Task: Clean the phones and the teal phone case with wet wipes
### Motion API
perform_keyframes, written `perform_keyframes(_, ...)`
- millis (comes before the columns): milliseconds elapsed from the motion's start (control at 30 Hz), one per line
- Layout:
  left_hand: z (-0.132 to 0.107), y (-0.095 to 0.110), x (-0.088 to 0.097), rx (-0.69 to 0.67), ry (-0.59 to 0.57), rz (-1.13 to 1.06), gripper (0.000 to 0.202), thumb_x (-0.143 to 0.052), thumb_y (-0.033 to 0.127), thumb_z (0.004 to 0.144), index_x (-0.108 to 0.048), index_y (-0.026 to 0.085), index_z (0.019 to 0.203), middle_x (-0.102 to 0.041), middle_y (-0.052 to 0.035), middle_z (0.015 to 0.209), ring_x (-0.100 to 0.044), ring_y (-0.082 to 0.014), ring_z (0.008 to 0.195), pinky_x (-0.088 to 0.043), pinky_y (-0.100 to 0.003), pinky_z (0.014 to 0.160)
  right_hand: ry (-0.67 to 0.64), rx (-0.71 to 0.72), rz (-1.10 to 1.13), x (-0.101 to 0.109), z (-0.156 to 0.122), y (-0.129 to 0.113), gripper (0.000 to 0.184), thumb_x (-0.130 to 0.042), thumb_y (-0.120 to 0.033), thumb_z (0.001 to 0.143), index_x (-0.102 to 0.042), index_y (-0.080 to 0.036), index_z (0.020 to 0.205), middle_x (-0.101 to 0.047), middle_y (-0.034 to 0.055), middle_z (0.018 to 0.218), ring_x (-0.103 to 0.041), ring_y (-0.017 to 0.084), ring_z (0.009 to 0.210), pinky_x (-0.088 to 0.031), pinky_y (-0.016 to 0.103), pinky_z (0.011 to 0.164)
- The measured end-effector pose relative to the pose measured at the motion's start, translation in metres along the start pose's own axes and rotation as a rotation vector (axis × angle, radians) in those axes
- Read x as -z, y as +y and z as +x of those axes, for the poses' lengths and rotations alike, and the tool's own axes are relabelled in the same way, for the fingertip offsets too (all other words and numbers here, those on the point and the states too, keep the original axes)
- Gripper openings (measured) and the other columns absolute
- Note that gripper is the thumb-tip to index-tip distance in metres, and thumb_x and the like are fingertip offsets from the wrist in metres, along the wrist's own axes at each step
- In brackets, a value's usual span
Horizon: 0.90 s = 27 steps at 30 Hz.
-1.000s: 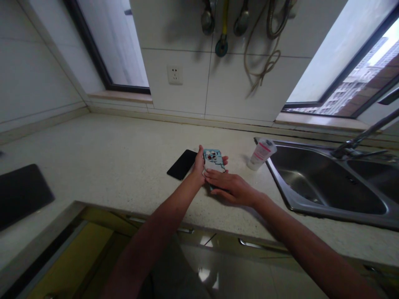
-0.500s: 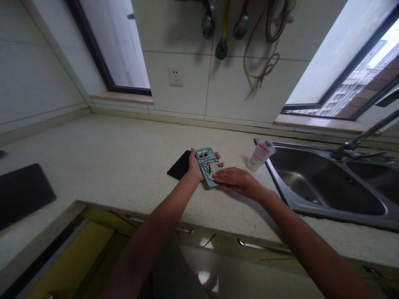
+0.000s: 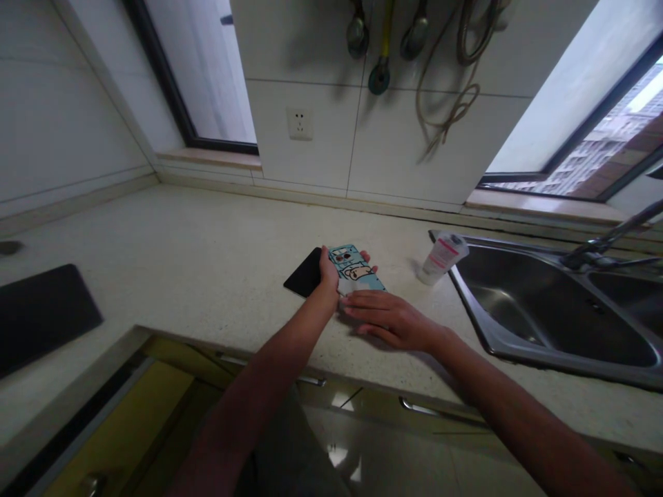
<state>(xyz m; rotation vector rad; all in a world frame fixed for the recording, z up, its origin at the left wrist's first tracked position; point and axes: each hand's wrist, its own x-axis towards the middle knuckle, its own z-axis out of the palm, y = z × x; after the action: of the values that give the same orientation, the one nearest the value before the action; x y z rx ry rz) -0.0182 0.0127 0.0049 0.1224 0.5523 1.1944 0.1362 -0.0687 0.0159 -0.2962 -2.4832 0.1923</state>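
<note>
My left hand (image 3: 330, 275) is closed round the edges of a phone (image 3: 350, 262), which is held tilted, back side up, just above the counter. Its light-blue case carries a cartoon figure, with the camera part at the top. My right hand (image 3: 391, 319) lies across the phone's lower end with its fingers stretched and pressed together. Under those fingertips shows a small white wipe (image 3: 356, 284), mostly covered. A flat black slab (image 3: 304, 274) rests on the counter beside and partly behind my left hand.
A clear bottle with pink print (image 3: 443, 258) stands right of my hands, next to the steel sink (image 3: 484, 338). A large black panel (image 3: 44, 314) lies on the counter (image 3: 217, 255) at left. Pipes, hoses and a socket (image 3: 300, 124) are on the wall.
My right hand has slid down and left across the phone's back to its lower end, fingers flatter. More of the cartoon is uncovered. The view has shifted slightly left.
</note>
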Motion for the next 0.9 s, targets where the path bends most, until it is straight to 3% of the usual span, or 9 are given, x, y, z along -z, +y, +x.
perform_keyframes(167,-0.001,0.0,-0.003,0.02,-0.031,-0.023,0.074,-0.02,0.069,0.095,-0.067,0.011,0.103,-0.071,-0.0163,0.082,-0.068,-0.0283,0.072,-0.056,-0.052,0.076,0.057,-0.041,-0.019,0.006,-0.01,0.017,0.044,-0.052,-0.015,0.1,-0.057,-0.024,0.143,-0.066,0.0098,0.134,-0.061,0.018,0.127,-0.054,0.039,0.107)
perform_keyframes(300,-0.001,0.001,-0.004,0.021,-0.037,-0.003,0.073,-0.021,0.067,0.096,-0.067,0.011,0.1,-0.071,-0.0172,0.084,-0.07,-0.0297,0.079,-0.055,-0.048,0.08,0.042,-0.205,0.004,0.018,-0.025,0.034,0.04,-0.068,-0.029,0.094,-0.066,-0.028,0.134,-0.066,0.0073,0.134,-0.064,0.021,0.123,-0.055,0.04,0.106)
perform_keyframes(400,0.0,0.0,-0.002,0.017,-0.011,0.035,0.072,-0.019,0.062,0.096,-0.068,0.009,0.102,-0.071,-0.0176,0.084,-0.07,-0.0301,0.079,-0.054,-0.045,0.079,0.046,-0.329,0.089,0.022,-0.031,0.041,0.039,-0.071,-0.033,0.092,-0.068,-0.031,0.131,-0.063,0.0045,0.138,-0.062,0.023,0.127,-0.053,0.042,0.109)
perform_keyframes(567,0.002,-0.003,0.0,0.114,-0.077,0.1,0.079,-0.021,0.064,0.094,-0.07,0.004,0.1,-0.071,-0.0197,0.079,-0.07,-0.0326,0.075,-0.055,-0.047,0.077,0.139,-0.628,0.199,0.008,-0.035,0.047,0.05,-0.068,-0.035,0.092,-0.059,-0.028,0.141,-0.054,0.006,0.146,-0.055,0.028,0.134,-0.045,0.05,0.115)
perform_keyframes(733,-0.004,-0.007,-0.005,0.189,-0.098,0.065,0.062,-0.034,0.057,0.094,-0.072,0.008,0.097,-0.072,-0.0157,0.074,-0.072,-0.0309,0.075,-0.056,-0.047,0.081,0.222,-0.676,0.162,-0.01,-0.034,0.052,0.056,-0.062,-0.036,0.094,-0.052,-0.026,0.148,-0.044,0.0053,0.154,-0.045,0.026,0.142,-0.036,0.048,0.121)
perform_keyframes(900,-0.013,-0.014,-0.014,0.362,-0.164,0.092,0.052,-0.039,0.051,0.097,-0.072,0.011,0.098,-0.072,-0.0123,0.072,-0.072,-0.0273,0.07,-0.057,-0.043,0.076,0.359,-0.685,0.037,-0.012,-0.028,0.052,0.054,-0.053,-0.034,0.098,-0.047,-0.026,0.151,-0.04,0.0062,0.158,-0.039,0.025,0.147,-0.034,0.049,0.122)
